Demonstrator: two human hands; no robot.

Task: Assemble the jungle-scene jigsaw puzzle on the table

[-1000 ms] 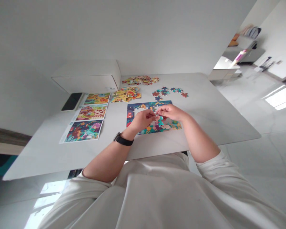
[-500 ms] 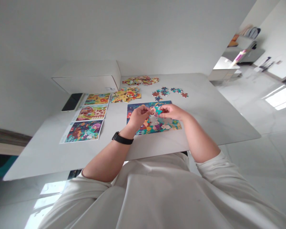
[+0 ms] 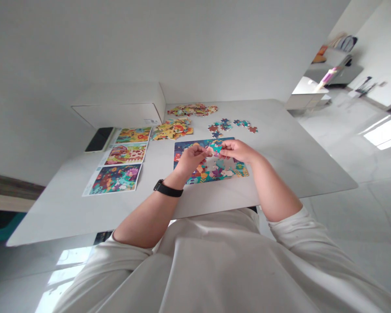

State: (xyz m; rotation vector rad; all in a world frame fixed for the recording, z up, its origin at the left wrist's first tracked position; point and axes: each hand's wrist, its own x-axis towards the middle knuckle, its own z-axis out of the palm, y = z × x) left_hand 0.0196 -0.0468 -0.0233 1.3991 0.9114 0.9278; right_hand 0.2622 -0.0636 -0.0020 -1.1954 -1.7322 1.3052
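A colourful jigsaw puzzle [image 3: 200, 177] lies on the white table with a pale gap in its middle. Above its left part is my left hand [image 3: 191, 160], wearing a black watch, its thumb and forefinger pinched on a small puzzle piece near the middle. My right hand [image 3: 236, 151] pinches a teal puzzle piece [image 3: 217, 148] by its right side, over the puzzle's upper middle. The two hands are close together but apart. Fingertips hide part of both pieces.
Loose blue and brown pieces [image 3: 225, 124] lie behind the puzzle. Yellow pieces [image 3: 172, 129] and a mixed pile [image 3: 192, 109] sit further back. At the left are a picture sheet [image 3: 115, 179], a phone [image 3: 99, 139] and a white box [image 3: 117, 114] against the wall.
My right hand has shifted slightly right, and the teal piece shows at a different angle between the hands. My left hand has barely moved.
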